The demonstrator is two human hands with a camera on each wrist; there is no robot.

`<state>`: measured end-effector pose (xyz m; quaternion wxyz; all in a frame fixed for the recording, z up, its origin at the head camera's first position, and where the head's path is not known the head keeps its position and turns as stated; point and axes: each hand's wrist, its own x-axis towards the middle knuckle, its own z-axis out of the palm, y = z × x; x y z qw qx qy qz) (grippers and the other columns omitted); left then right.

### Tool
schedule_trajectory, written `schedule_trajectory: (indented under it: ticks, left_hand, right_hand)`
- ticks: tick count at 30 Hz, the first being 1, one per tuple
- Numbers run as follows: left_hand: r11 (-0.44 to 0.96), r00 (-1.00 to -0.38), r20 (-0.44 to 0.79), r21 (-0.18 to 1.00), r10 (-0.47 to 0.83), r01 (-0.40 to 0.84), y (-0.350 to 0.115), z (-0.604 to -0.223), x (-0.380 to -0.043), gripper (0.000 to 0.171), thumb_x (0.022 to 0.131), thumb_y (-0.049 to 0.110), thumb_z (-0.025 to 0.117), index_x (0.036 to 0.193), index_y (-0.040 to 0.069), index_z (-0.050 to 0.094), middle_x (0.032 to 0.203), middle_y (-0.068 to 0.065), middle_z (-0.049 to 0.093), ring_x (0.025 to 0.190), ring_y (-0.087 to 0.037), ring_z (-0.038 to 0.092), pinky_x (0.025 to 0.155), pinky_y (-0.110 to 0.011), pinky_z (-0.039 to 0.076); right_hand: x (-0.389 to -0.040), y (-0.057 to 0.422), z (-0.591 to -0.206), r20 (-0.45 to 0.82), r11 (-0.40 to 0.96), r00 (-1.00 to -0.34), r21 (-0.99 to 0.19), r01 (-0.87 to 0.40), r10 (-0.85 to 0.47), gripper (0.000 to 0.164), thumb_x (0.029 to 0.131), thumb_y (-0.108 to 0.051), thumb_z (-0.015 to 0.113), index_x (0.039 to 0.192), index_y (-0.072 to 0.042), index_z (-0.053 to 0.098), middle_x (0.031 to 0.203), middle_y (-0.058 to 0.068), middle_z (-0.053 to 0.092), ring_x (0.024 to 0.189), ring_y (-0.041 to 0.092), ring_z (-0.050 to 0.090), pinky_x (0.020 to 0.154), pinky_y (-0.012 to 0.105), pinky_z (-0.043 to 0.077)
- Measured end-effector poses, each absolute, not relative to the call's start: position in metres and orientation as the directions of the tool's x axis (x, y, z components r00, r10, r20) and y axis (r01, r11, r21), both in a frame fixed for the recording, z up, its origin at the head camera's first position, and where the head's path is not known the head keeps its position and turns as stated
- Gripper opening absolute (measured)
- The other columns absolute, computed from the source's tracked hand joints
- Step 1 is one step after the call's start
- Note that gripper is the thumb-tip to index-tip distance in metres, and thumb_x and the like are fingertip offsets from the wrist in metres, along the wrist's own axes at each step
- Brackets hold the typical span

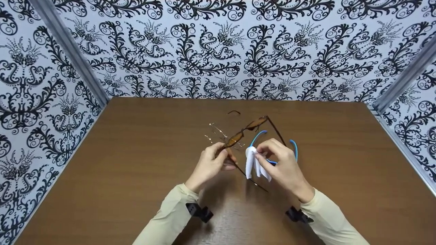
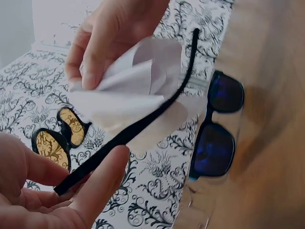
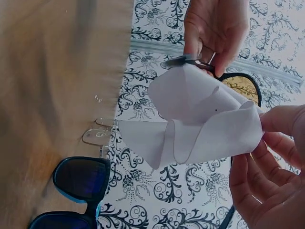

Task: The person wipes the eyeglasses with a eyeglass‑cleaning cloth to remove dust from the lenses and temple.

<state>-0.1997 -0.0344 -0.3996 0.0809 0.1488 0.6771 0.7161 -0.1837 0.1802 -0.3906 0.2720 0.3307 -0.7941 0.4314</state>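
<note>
My left hand (image 1: 208,164) pinches a pair of dark-framed glasses with amber lenses (image 1: 235,139) near one hinge, thumb and fingers on the temple arm. The frame is lifted, with both arms unfolded. A white cloth (image 1: 250,162) hangs in folds from my right hand (image 1: 285,167), pinched between thumb and fingertips. In the left wrist view, the held dark temple arm (image 2: 136,128) runs across in front of the cloth (image 2: 124,102). The cloth's folds overlap that arm in the right wrist view, too, and hide part of it.
Sunglasses with dark lenses (image 2: 214,148) and blue arms (image 1: 295,149) lie on the wooden table (image 1: 143,153) beyond my right hand. Clear, thin-framed glasses (image 3: 95,137) rest beside them. A small dark curved piece (image 1: 234,112) shows farther back. Patterned walls (image 1: 224,44) enclose the table.
</note>
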Motion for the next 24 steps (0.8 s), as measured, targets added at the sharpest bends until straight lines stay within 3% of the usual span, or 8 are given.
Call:
schedule_trajectory:
  ticks: [4, 8, 12, 17, 24]
  left_hand:
    - [-0.145, -0.936, 0.048, 0.989, 0.350, -0.003, -0.031, -0.403, -0.198, 0.017, 0.097, -0.005, 0.037, 0.095, -0.013, 0.051, 0.083, -0.023, 0.065, 0.079, -0.036, 0.069, 0.072, -0.040, 0.057]
    - [-0.205, -0.931, 0.015, 0.977, 0.364, -0.065, -0.027, -0.407, -0.197, 0.018, 0.097, -0.005, 0.035, 0.093, -0.012, 0.051, 0.079, -0.019, 0.063, 0.076, -0.031, 0.068, 0.073, -0.043, 0.057]
    - [-0.261, -0.916, -0.018, 0.956, 0.401, -0.133, -0.021, -0.411, -0.195, 0.019, 0.097, -0.004, 0.033, 0.095, -0.010, 0.051, 0.079, -0.014, 0.061, 0.072, -0.024, 0.066, 0.074, -0.044, 0.057]
    - [-0.296, -0.902, -0.042, 0.937, 0.430, -0.184, -0.015, -0.415, -0.192, 0.017, 0.096, -0.003, 0.035, 0.093, -0.006, 0.051, 0.079, -0.014, 0.060, 0.072, -0.024, 0.066, 0.074, -0.045, 0.056]
    - [-0.264, -0.908, -0.096, 0.940, 0.408, -0.218, -0.009, -0.417, -0.190, 0.016, 0.093, -0.001, 0.035, 0.093, -0.004, 0.052, 0.073, -0.012, 0.060, 0.064, -0.022, 0.065, 0.069, -0.041, 0.058]
  right_hand:
    - [-0.187, 0.178, -0.390, 0.731, 0.424, -0.590, -0.440, -0.792, -0.343, 0.025, 0.077, 0.012, 0.072, 0.091, -0.006, 0.063, 0.087, 0.003, 0.061, 0.074, 0.014, 0.058, 0.064, 0.020, 0.051]
    - [-0.192, 0.176, -0.392, 0.735, 0.469, -0.581, -0.399, -0.788, -0.350, 0.023, 0.077, 0.011, 0.072, 0.090, -0.005, 0.064, 0.088, 0.002, 0.061, 0.075, 0.012, 0.059, 0.066, 0.017, 0.050]
    - [-0.195, 0.172, -0.392, 0.754, 0.509, -0.582, -0.387, -0.769, -0.305, 0.019, 0.078, 0.008, 0.072, 0.090, -0.005, 0.064, 0.088, 0.002, 0.062, 0.077, 0.013, 0.059, 0.069, 0.022, 0.048]
    - [-0.197, 0.166, -0.392, 0.784, 0.564, -0.564, -0.351, -0.747, -0.259, 0.017, 0.079, 0.004, 0.073, 0.089, -0.007, 0.064, 0.086, 0.001, 0.063, 0.078, 0.017, 0.058, 0.070, 0.028, 0.043]
    - [-0.198, 0.161, -0.399, 0.826, 0.629, -0.511, -0.271, -0.729, -0.237, 0.015, 0.077, -0.001, 0.075, 0.085, -0.007, 0.064, 0.084, 0.004, 0.063, 0.075, 0.021, 0.057, 0.067, 0.032, 0.042]
